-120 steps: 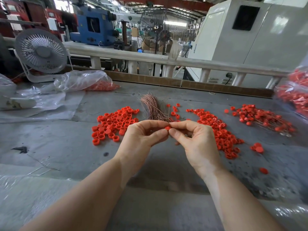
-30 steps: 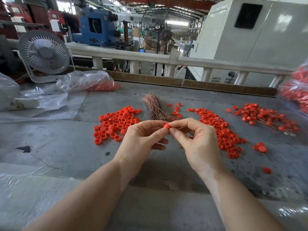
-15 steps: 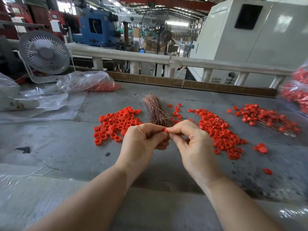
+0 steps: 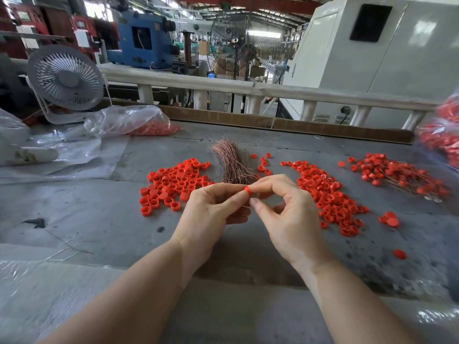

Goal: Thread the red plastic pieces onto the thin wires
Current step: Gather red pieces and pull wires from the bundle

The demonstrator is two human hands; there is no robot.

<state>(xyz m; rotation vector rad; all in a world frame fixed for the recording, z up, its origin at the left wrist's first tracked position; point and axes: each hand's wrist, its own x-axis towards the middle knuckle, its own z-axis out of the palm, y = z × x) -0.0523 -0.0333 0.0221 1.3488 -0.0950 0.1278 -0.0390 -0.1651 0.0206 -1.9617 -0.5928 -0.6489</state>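
Observation:
A small red plastic ring (image 4: 248, 189) is pinched between the fingertips of my left hand (image 4: 213, 212) and my right hand (image 4: 283, 214), above the middle of the grey table (image 4: 99, 219). Any wire in the pinch is too thin to make out. A bundle of thin copper wires (image 4: 231, 162) lies just behind my hands. Loose red pieces lie in a pile on the left (image 4: 173, 184) and a longer pile on the right (image 4: 325, 192). Red pieces with wires through them (image 4: 397, 175) lie at the far right.
A white desk fan (image 4: 65, 80) stands at the back left. Clear plastic bags (image 4: 129, 122), one holding red pieces, lie beside it. Another bag of red pieces (image 4: 442, 140) sits at the right edge. A few stray red pieces (image 4: 390, 219) lie at the right front. A white rail (image 4: 248, 88) borders the table's far side.
My hands have stayed together at the table's middle, working the red piece at my fingertips. My right thumb has dropped away slightly and the piece shows more.

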